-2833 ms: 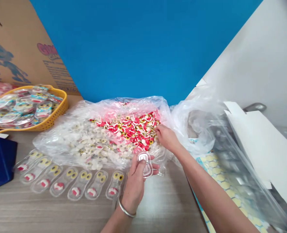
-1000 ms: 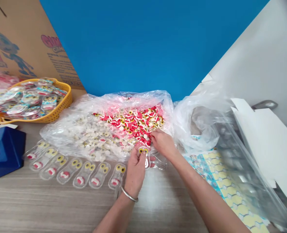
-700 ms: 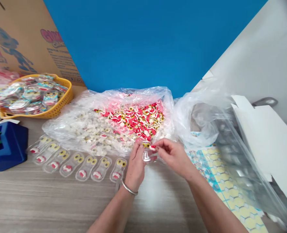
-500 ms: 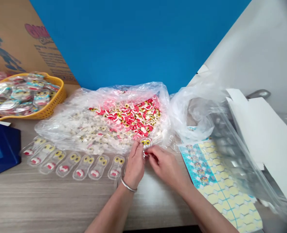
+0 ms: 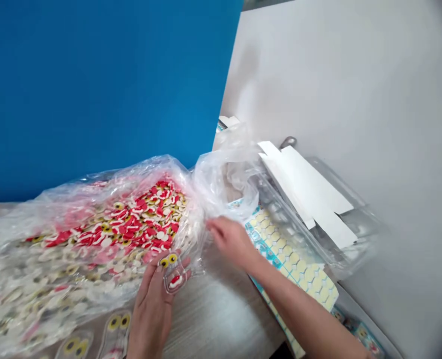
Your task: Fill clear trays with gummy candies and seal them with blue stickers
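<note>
My left hand holds a small clear plastic shell between thumb and fingers; two yellow eye pieces and a red-and-white mouth piece lie inside it. Apart from it, to the right, my right hand is raised beside the bag, its fingers curled together and blurred; whether anything is in them is too small to tell. A clear bag full of red, white and yellow pieces lies open left of my hands. More filled shells rest on the table at the bottom left.
Right of my right hand is a sheet of yellow and blue stickers. Behind it lie clear plastic trays and a white folded card. A crumpled clear bag stands between. A blue panel rises at the back.
The view has swung to the right. My right hand has left the shell and moved away from my left hand, which still holds it. The mouth piece now shows in the shell.
</note>
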`<state>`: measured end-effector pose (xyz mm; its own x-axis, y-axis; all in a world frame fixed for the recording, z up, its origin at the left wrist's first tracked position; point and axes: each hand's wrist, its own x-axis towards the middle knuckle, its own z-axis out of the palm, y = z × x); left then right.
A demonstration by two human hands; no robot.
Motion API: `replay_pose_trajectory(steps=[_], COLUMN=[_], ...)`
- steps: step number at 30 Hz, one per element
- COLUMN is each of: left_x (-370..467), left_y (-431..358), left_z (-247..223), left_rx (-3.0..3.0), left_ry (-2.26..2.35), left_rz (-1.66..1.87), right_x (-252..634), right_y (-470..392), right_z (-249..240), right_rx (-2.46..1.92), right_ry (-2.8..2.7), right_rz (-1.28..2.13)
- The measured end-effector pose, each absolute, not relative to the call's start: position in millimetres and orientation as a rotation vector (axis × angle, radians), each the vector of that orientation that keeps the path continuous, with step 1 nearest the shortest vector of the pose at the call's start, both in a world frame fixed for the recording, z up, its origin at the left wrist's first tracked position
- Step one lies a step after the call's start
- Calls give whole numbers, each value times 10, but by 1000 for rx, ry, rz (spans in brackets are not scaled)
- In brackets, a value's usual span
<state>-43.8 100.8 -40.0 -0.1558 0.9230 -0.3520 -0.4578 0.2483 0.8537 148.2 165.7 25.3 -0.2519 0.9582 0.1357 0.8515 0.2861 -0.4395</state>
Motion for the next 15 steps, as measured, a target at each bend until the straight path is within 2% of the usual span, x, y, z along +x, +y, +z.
replay_pose_trajectory(steps=[2, 4, 15], left_x=[-440, -451, -580], left_y=[1014, 1020, 1142], left_z=[-411, -411, -609], left_rx=[468, 397, 118], left_ry=[1137, 1122, 1162], left_rz=[1292, 1273, 1174], right_x=[1854, 2153, 2361], right_y=[2066, 2472, 3873], right_z=[246, 169, -355], right_rx=[-1969, -2073, -2063], right_ry=[-2011, -1938, -1780], right_rz=[275, 244, 272])
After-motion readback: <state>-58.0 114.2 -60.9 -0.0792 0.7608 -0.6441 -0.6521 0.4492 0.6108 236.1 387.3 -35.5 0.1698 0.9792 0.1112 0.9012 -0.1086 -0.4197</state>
